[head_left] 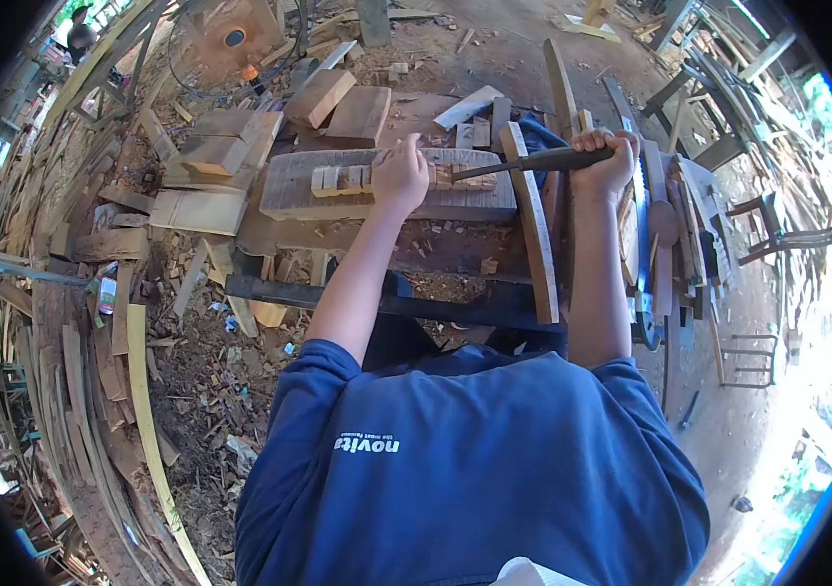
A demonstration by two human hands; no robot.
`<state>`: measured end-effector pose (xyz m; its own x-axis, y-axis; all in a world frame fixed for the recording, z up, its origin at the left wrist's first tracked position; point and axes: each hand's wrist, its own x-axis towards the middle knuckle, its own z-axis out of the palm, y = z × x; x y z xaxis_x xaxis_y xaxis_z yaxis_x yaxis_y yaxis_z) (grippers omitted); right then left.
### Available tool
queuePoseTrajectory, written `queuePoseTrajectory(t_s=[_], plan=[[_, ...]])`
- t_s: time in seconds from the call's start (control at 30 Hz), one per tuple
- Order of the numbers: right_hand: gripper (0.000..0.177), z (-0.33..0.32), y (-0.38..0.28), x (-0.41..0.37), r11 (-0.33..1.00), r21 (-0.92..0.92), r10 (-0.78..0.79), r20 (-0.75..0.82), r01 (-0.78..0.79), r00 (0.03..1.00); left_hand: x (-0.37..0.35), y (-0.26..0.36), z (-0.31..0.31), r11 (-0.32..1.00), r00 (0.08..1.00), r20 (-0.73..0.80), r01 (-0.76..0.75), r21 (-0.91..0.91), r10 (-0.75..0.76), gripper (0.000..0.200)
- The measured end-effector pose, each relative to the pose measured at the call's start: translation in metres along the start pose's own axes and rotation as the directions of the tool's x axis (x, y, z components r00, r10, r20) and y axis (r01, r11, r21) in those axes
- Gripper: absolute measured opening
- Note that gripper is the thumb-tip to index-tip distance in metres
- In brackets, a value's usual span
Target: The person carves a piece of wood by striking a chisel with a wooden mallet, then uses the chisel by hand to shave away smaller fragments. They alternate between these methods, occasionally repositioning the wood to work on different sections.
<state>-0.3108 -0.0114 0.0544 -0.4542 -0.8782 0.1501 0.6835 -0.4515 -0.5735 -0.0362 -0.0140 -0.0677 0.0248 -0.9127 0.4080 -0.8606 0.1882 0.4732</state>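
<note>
My left hand (401, 176) is on a notched wooden strip (342, 181), its fingers partly curled and gripping it from above. The strip lies along a thick wooden block (289, 195) in front of me. My right hand (604, 161) is closed in a fist around the dark handle of a tool with a narrow, tapering blade (543, 161). Its thin tip points left and reaches the right end of the strip, near my left hand. Beneath the tool, a long wooden bar (533, 230) stands crosswise at the block's right end.
Wooden blocks (357, 115) lie behind the work block, with more stacked boards (230, 142) to the left. An orange-and-black object (254, 78) stands at the back. Long timber offcuts (79, 391) fill the left side. A metal frame (753, 359) stands at right.
</note>
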Motion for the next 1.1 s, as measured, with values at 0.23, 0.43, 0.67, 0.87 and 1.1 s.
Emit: queuePoseTrajectory(t_s=[0.23, 0.43, 0.67, 0.87, 1.1], plan=[[0.012, -0.060, 0.018, 0.011, 0.997, 0.055, 0.053, -0.116, -0.047, 0.992, 0.003, -0.001, 0.000, 0.998, 0.997, -0.064, -0.048, 0.028, 0.050, 0.032], [0.012, -0.058, -0.001, -0.010, 0.988, 0.131, 0.118, -0.253, -0.086, 0.960, 0.002, -0.008, -0.012, 0.969, 0.997, 0.075, 0.014, -0.246, 0.005, 0.038], [0.017, -0.079, -0.047, -0.014, 0.994, 0.105, -0.011, -0.174, 0.030, 0.985, -0.006, 0.009, -0.074, 0.968, 0.866, 0.498, -0.089, 0.233, -0.041, 0.039], [0.017, -0.073, -0.052, -0.024, 0.997, 0.059, -0.042, -0.135, 0.051, 0.990, -0.012, 0.012, -0.062, 0.990, 0.967, 0.233, -0.120, 0.072, 0.100, 0.044], [0.019, -0.029, -0.051, -0.038, 0.989, -0.042, -0.144, -0.013, 0.143, 0.990, -0.020, 0.005, -0.051, 0.989, 0.982, 0.112, -0.149, -0.008, 0.149, 0.053]])
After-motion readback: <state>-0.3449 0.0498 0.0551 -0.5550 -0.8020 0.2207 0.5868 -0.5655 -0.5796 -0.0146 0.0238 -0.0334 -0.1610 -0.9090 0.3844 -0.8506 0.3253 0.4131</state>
